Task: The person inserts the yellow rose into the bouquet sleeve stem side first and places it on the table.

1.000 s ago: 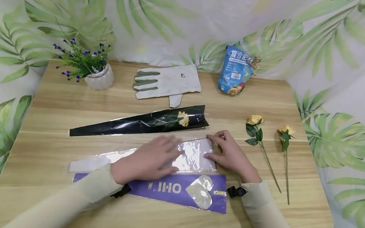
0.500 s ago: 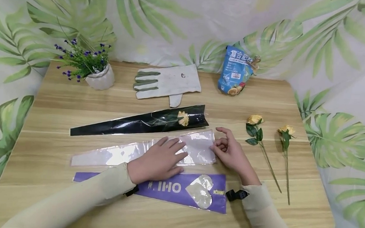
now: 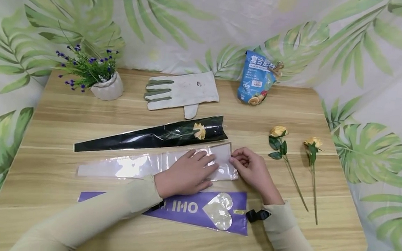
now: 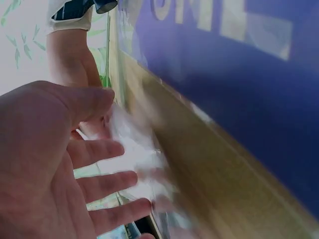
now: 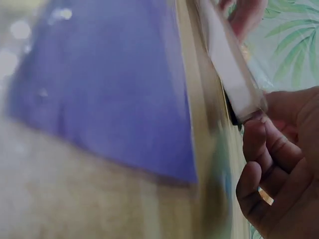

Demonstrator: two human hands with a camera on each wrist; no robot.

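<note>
A long, tapering white flower sleeve (image 3: 122, 166) of glossy film lies across the middle of the table. My left hand (image 3: 189, 172) rests on its wide half with the fingers spread and fairly straight; the left wrist view shows that palm (image 4: 40, 164) from below. At the sleeve's wide right end, my right hand (image 3: 253, 171) pinches the edge between thumb and fingertips. The right wrist view has this end of the white sleeve (image 5: 232, 69) lifted at the fingertips. Just nearer lies a purple sleeve (image 3: 202, 219) with a clear heart, partly covered by my left forearm.
Behind the white sleeve lies a black sleeve (image 3: 145, 136) with a yellow rose (image 3: 199, 131) in it. Two yellow roses (image 3: 278, 131) (image 3: 312, 143) lie at right. Farther back are a work glove (image 3: 186, 90), a blue pouch (image 3: 255, 79) and a potted plant (image 3: 106, 87).
My left hand has slid right along the white sleeve and come to lie flat. My right hand's raised forefinger has curled in, and it pinches the sleeve's end again.
</note>
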